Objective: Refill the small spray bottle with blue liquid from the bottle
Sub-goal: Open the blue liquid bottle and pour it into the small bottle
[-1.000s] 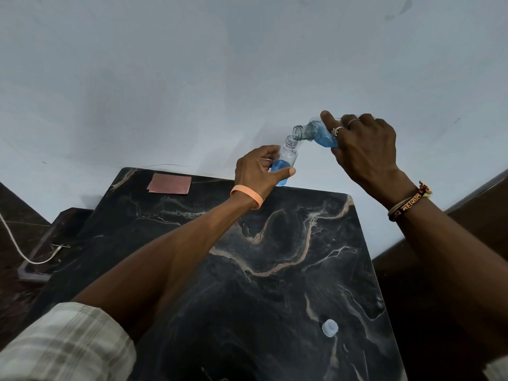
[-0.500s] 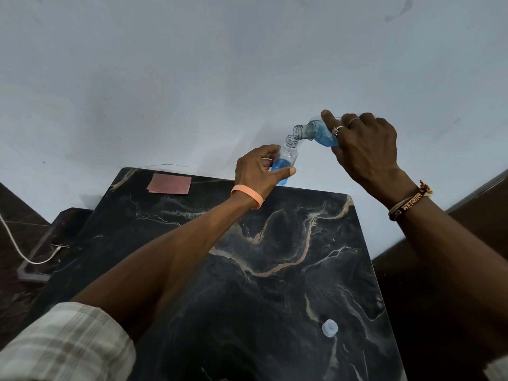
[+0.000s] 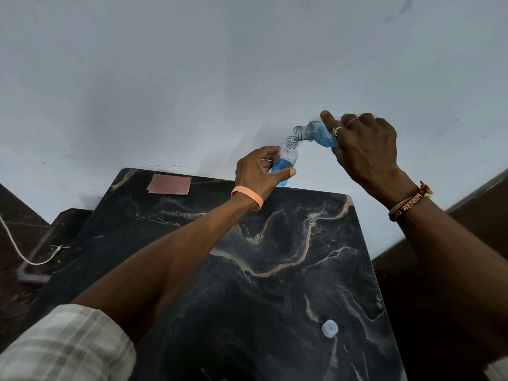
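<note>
Above the far edge of a dark marble desk, the left hand has its grip round the small spray bottle, upright and about half blue; the right hand has its grip on the bottle, tipped, mouth just above the smaller neck. Pouring looks to be the step in hand; next, likely, a steady tilt, then righting the bottle before overflow.
</note>
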The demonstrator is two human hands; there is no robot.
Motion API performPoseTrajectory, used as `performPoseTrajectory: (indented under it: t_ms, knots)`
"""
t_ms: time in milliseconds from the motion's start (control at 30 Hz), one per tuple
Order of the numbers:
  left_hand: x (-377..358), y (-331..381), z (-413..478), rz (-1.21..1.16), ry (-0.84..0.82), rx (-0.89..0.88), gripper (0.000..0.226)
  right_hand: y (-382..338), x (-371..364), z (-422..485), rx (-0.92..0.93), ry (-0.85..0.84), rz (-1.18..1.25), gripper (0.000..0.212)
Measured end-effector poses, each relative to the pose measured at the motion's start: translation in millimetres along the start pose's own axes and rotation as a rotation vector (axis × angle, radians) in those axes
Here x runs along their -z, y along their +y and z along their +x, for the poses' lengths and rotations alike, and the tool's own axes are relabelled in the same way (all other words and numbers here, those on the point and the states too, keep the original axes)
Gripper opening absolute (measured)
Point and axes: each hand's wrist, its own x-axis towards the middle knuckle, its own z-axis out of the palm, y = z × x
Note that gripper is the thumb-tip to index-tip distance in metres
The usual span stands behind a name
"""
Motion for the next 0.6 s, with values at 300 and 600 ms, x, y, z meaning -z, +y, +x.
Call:
performPoseTrajectory:
  t_ms: [300,600]
  knots:
    - [1.9,0.7,-0.8,0.002,0.007,-0.009,0.061,-0.2,1.9,-1.2,0.006,0.011,0.003,0.057]
    - [2.8,3.6,-2.2,-0.008,0.007,-0.017,0.060,-0.4,4.1,-1.4,-0.001,0.001,-0.002,0.055]
